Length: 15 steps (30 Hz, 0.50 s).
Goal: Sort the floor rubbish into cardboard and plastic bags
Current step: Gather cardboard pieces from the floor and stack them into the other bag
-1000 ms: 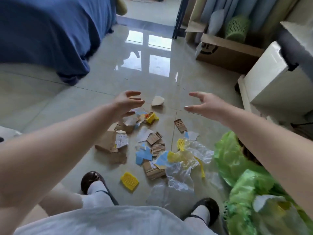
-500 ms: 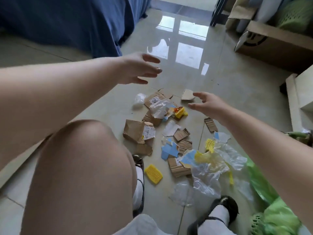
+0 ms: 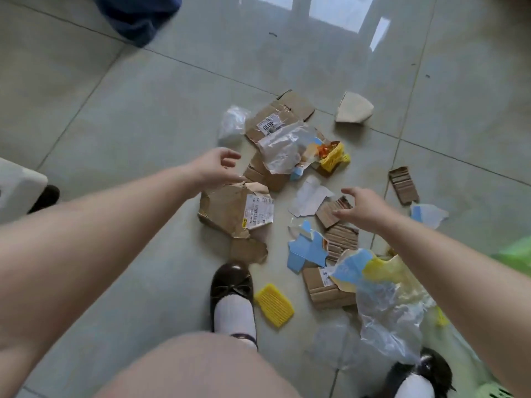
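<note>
1. On the tiled floor (image 3: 143,116) rubbish lies scattered: torn cardboard, clear plastic film, blue paper scraps and yellow plastic pieces, all ahead of the person's knees.
2. Left hand (image 3: 214,168) hovers with fingers loosely spread, holding nothing, just over the top edge of the labelled cardboard sheet (image 3: 230,211); whether the fingertips touch it I cannot tell.
3. Right hand (image 3: 363,209) is also spread and empty, above a small corrugated strip (image 3: 330,211), with a second strip (image 3: 343,239) just nearer the body.
4. Key relation: the sheet lies directly below and toward the body from the left hand, its long side running roughly left to right, so that hand is clearly the nearer for it. The corrugated strip sits just left of the right fingertips.
5. Judgement: nothing looks sorted yet (a green bag (image 3: 514,254) shows only at the right edge). A likely first pick is cardboard, 1 piece per hand.
6. Risk: film (image 3: 284,147) overlaps another cardboard piece (image 3: 283,110) farther out, so the 2 materials may lift together.
</note>
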Available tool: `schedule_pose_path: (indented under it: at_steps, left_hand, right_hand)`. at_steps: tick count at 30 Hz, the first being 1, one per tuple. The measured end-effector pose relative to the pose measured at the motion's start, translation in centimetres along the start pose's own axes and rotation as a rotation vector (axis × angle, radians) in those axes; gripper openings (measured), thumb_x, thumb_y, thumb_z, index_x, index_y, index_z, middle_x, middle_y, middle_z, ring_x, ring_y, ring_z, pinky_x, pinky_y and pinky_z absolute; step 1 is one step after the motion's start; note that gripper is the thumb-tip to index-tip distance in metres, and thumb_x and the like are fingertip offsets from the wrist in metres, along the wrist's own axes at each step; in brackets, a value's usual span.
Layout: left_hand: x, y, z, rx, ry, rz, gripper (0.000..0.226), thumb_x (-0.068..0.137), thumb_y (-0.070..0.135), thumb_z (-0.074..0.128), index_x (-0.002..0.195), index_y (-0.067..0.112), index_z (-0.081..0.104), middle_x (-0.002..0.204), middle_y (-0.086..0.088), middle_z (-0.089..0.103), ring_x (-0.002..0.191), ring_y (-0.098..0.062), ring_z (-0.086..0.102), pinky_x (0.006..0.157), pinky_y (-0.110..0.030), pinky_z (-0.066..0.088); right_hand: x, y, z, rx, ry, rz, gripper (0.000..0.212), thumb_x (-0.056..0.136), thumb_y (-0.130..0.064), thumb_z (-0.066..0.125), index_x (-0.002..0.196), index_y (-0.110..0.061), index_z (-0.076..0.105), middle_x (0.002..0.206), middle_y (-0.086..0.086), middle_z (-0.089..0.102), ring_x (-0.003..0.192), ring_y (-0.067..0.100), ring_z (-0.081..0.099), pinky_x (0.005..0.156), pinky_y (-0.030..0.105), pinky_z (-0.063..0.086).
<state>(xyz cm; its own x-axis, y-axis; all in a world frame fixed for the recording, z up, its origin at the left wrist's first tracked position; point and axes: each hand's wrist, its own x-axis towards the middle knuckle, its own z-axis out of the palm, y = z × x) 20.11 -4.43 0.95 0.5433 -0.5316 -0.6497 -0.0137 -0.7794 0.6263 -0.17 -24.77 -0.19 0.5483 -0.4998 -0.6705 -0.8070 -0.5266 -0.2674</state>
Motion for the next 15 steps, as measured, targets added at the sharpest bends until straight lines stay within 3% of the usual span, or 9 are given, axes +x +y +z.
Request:
schedule_pose_path:
  at_steps: [3, 5, 11, 15]
  left_hand:
    - [2.9, -2.9, 0.6, 0.474, -0.003, 0.019, 0.075, 0.077, 0.027, 0.075, 0.14, 0.018, 0.038, 0.145, -0.012, 0.039, 0.134, -0.026, 0.036, 0.107, -0.031, 0.031]
    - [4.3, -4.6, 1.2, 0.669, -0.053, 0.023, 0.085, 0.072, 0.037, 0.078, 0.143, 0.02, 0.034, 0.146, -0.011, 0.037, 0.135, -0.03, 0.033, 0.111, -0.035, 0.027]
    - [6.3, -7.6, 2.7, 0.74, -0.017, 0.063, 0.097, 0.063, 0.046, 0.081, 0.143, 0.023, 0.032, 0.15, -0.01, 0.03, 0.138, -0.031, 0.025, 0.115, -0.039, 0.021]
    - [6.7, -7.5, 2.7, 0.776, 0.004, 0.028, 0.108, 0.057, 0.05, 0.083, 0.146, 0.028, 0.025, 0.149, -0.012, 0.026, 0.138, -0.035, 0.02, 0.115, -0.043, 0.021]
  right_hand:
    - [3.4, 0.3, 1.5, -0.078, 0.034, -0.002, 0.072, 0.084, -0.035, 0.067, 0.144, -0.018, 0.032, 0.145, 0.012, 0.04, 0.13, 0.029, 0.043, 0.103, 0.04, 0.039]
    - [5.1, 0.7, 2.6, -0.118, 0.045, 0.0, 0.074, 0.083, -0.033, 0.068, 0.145, -0.02, 0.03, 0.145, 0.011, 0.038, 0.129, 0.03, 0.043, 0.102, 0.041, 0.041]
    - [7.4, 2.1, 5.3, -0.209, 0.169, -0.05, 0.057, 0.078, -0.032, 0.073, 0.127, -0.02, 0.046, 0.127, 0.011, 0.043, 0.118, 0.031, 0.042, 0.092, 0.04, 0.044]
    - [7.8, 1.9, 5.1, -0.114, 0.122, -0.035, 0.052, 0.077, -0.03, 0.075, 0.12, -0.019, 0.047, 0.12, 0.009, 0.051, 0.106, 0.029, 0.052, 0.081, 0.037, 0.046]
